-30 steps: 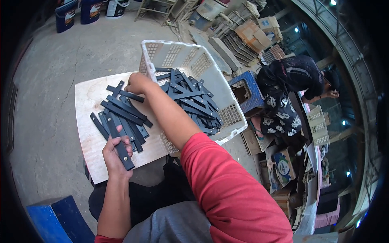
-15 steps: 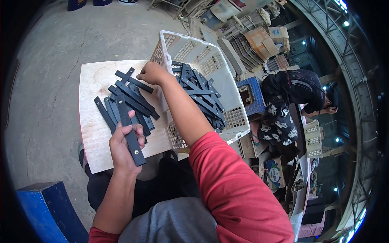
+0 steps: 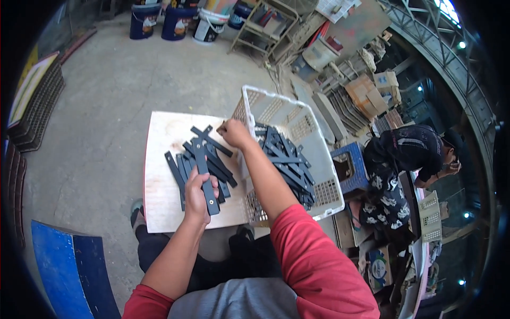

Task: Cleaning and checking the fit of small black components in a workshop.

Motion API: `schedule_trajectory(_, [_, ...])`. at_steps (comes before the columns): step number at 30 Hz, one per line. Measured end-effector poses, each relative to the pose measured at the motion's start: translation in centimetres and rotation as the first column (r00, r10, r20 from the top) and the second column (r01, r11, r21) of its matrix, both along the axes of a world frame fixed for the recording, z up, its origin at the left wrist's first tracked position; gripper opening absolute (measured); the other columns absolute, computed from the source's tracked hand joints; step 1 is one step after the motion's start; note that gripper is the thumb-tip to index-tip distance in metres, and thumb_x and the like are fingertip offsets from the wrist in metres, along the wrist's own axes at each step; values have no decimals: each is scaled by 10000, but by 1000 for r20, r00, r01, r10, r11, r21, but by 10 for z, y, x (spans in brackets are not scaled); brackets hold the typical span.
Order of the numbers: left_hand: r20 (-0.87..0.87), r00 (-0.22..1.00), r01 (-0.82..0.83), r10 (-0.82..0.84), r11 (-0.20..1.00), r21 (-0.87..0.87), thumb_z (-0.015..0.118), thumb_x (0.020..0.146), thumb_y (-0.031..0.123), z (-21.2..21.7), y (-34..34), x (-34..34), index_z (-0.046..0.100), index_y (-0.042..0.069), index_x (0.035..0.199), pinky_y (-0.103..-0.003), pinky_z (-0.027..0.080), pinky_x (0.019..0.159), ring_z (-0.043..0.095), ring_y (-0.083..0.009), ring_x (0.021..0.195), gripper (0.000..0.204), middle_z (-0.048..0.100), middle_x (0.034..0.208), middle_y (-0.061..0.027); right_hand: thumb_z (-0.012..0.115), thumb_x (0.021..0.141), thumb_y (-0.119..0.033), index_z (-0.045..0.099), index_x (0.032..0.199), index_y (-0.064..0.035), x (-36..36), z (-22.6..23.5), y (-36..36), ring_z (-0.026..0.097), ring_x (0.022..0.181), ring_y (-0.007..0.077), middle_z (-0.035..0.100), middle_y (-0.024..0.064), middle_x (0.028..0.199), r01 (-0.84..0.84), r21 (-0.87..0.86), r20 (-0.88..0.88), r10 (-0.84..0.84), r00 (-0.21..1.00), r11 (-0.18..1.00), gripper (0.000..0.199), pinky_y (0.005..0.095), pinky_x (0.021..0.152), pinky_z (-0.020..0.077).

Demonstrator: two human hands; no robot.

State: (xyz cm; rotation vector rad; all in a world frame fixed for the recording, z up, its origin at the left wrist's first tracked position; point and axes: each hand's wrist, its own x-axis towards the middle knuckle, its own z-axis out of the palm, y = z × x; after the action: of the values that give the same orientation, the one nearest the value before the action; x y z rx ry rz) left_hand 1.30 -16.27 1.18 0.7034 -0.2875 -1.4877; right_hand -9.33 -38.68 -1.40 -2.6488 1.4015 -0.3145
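Observation:
My left hand [image 3: 196, 199] is closed around a flat dark bar [image 3: 204, 173] with small round metal-rimmed holes near its ends, above a pale wooden board [image 3: 159, 138]. Under and beyond that bar lies a loose pile of similar dark bars [image 3: 219, 169], some crossing each other. Over the board's far right side, beside the crate's wall, my right hand [image 3: 235, 133] has its fingers curled together. Anything between those fingertips is too small to make out. A white plastic crate [image 3: 325, 159] stands right of the board, holding many more dark bars [image 3: 287, 165] in a jumble.
A blue block-shaped object [image 3: 58, 266] stands at the lower left. Beyond the crate, a person [image 3: 409, 154] in dark clothes bends over a bench near a blue stool [image 3: 350, 165]. Paint buckets [image 3: 175, 24] and a metal rack [image 3: 265, 26] line the far floor; stacked trays [image 3: 37, 101] sit far left.
The head view has tilted up, so board and crate appear lower and further right. The bar in my left hand points more straight ahead. My right hand stays beside the crate, fingers curled.

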Motion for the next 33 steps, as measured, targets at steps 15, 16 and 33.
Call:
schedule_trajectory(15, [-35,995,99,-98,995,28,372,872,278,-11,-16,8,425,93,1303,-230,397,471,482,-137,535,471,515,709,-41,641,784,-65,568,898,9,-31,89,172,517,712,72,590,46,750,42,175,839,-171,517,984,154,249,657,455])
schedule_trajectory(16, [-30,995,100,-99,994,34,375,873,283,-13,-16,6,428,99,1302,-231,396,464,483,-134,528,469,516,706,-37,620,802,-74,567,961,-3,-37,82,177,573,735,98,611,73,760,73,101,833,-124,539,992,182,264,675,467])
schedule_trajectory(33, [-7,999,49,-49,997,61,481,839,299,-96,-38,13,558,96,1125,-287,447,591,538,-176,638,359,571,733,-49,526,803,15,587,1055,-18,-20,51,224,588,871,342,554,177,1002,-300,-114,830,257,495,947,261,368,724,473])
